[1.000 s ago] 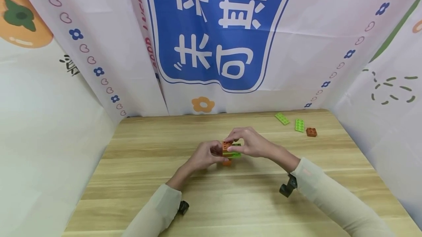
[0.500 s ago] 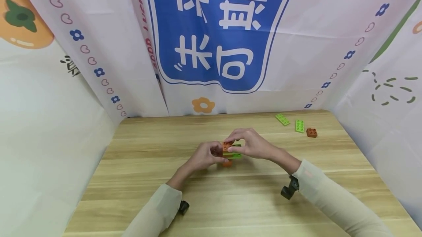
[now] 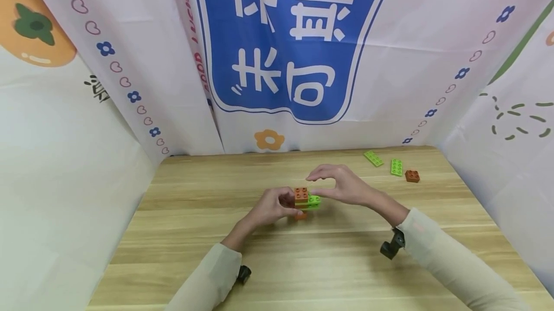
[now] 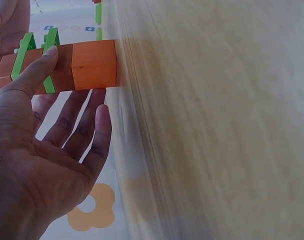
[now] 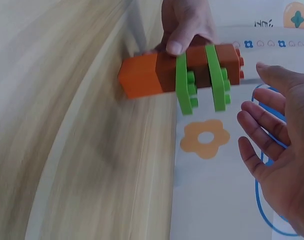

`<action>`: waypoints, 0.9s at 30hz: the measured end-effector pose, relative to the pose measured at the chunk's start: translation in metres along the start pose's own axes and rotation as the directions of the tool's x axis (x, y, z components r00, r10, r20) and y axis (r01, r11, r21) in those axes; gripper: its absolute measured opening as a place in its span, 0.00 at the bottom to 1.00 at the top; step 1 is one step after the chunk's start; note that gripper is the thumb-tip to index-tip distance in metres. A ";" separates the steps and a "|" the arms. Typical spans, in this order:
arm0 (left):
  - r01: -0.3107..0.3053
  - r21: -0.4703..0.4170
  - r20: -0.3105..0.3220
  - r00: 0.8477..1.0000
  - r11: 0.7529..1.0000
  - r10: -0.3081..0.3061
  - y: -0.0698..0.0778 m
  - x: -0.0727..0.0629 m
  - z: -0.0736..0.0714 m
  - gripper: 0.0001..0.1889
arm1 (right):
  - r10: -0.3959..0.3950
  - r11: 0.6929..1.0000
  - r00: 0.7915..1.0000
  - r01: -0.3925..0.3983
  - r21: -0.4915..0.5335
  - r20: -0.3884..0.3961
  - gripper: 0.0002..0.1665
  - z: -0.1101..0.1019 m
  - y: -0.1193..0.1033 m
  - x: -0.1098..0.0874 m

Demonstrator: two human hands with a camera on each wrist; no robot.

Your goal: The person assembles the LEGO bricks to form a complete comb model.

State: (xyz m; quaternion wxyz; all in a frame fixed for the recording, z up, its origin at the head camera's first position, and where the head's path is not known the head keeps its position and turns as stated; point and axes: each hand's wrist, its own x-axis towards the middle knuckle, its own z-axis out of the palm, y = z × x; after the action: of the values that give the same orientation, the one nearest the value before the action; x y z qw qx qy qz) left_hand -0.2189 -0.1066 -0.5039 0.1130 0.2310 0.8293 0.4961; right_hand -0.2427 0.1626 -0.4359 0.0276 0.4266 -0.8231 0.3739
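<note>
A stack of toy building bricks (image 3: 301, 195) stands upright on the wooden table in front of me. Its orange base brick (image 4: 94, 65) touches the tabletop. Above that, brown bricks alternate with two light green plates (image 5: 183, 85), whose studded ends jut out to the right. My left hand (image 3: 269, 207) grips the stack from the left, thumb on the near side and some fingers behind it. Just off the top brown brick (image 5: 227, 60), my right hand (image 3: 342, 186) has spread, bent fingers that hold nothing.
Towards the table's back right corner lie two loose green plates (image 3: 373, 158) and a brown brick (image 3: 412, 176). Printed cloth (image 3: 246, 130) hangs behind the table and along both sides.
My right hand has let go of the stack's top and moved slightly to the right, uncovering the top brick. The left hand keeps its grip, and the head view has shifted a little.
</note>
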 end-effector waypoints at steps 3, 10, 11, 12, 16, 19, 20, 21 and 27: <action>0.002 0.004 -0.006 1.000 1.000 -0.002 0.000 0.000 0.000 0.13 | -0.001 1.000 1.000 0.001 -0.021 -0.021 0.17 -0.006 0.005 -0.003; 0.005 0.017 -0.015 1.000 1.000 -0.005 0.000 0.000 0.001 0.13 | 0.053 0.997 0.998 -0.054 -0.050 -0.023 0.19 -0.017 0.019 -0.013; 0.008 0.014 -0.016 1.000 1.000 -0.008 0.000 0.000 0.001 0.13 | 0.062 0.996 0.998 -0.063 -0.056 -0.018 0.19 -0.018 0.021 -0.014; 0.010 0.011 -0.018 1.000 1.000 -0.009 0.000 0.000 0.001 0.13 | 0.068 0.996 0.998 -0.068 -0.059 -0.014 0.19 -0.019 0.023 -0.015; 0.008 0.004 -0.023 1.000 1.000 -0.008 0.001 -0.002 0.001 0.13 | 0.083 0.993 0.997 -0.083 -0.082 -0.007 0.20 -0.025 0.031 -0.018; 0.004 0.006 -0.025 1.000 1.000 -0.004 0.002 -0.002 0.001 0.14 | 0.077 0.991 0.997 -0.078 -0.108 -0.010 0.20 -0.030 0.040 -0.021; 0.004 0.007 -0.025 1.000 1.000 -0.004 0.002 -0.003 0.001 0.13 | 0.079 0.991 0.997 -0.080 -0.110 -0.010 0.20 -0.031 0.043 -0.022; 0.004 0.006 -0.024 1.000 1.000 -0.004 0.002 -0.003 0.001 0.13 | 0.087 0.990 0.996 -0.088 -0.111 -0.009 0.20 -0.032 0.045 -0.023; 0.000 0.011 -0.022 1.000 1.000 0.000 0.003 -0.003 0.001 0.13 | 0.156 0.981 0.987 -0.151 -0.120 0.034 0.22 -0.037 0.061 -0.030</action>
State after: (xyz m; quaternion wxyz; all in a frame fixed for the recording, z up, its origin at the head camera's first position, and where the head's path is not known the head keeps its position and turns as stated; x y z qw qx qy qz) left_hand -0.2148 -0.1064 -0.5022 0.1027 0.2261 0.8332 0.4941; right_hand -0.2774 0.2287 -0.4562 0.0059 0.3672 -0.8745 0.3167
